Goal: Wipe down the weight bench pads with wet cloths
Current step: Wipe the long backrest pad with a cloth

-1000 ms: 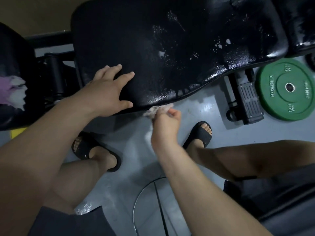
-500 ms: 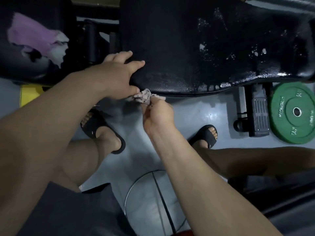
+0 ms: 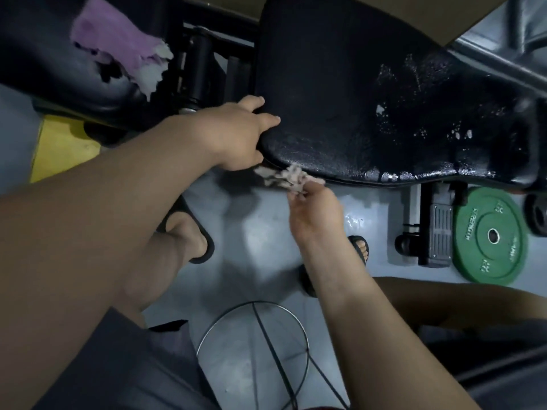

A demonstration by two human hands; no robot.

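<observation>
- Bench pad [image 3: 370,99]: black and padded, running across the upper middle of the view. Its right half shines wet, with white flecks and drips along the near edge.
- Left hand [image 3: 239,134]: clasps the pad's near left corner, fingers laid over the top and thumb at the edge below.
- Right hand [image 3: 313,214]: reaches up from below, its fingertips pinching the cloth.
- Cloth [image 3: 284,177]: small, pale and crumpled. It is held against the pad's near edge, just right of the left hand.
- Second pad [image 3: 44,69]: black, at upper left, parted from the first by black frame bars.
- Purple patch [image 3: 118,45]: ragged, with white edges, on the second pad. I cannot tell whether it is loose cloth or torn cover.
- Weight plate [image 3: 490,235]: green, flat on the floor at right, beside a black ribbed bench foot [image 3: 438,235].
- Floor [image 3: 260,241]: grey and glossy, with a yellow block [image 3: 62,149] at far left.
- Sandals: black, one on the left foot [image 3: 204,247] and one on the right [image 3: 362,250].
- Wire ring [image 3: 251,350]: thin metal hoop crossed by black rods, at bottom centre.
</observation>
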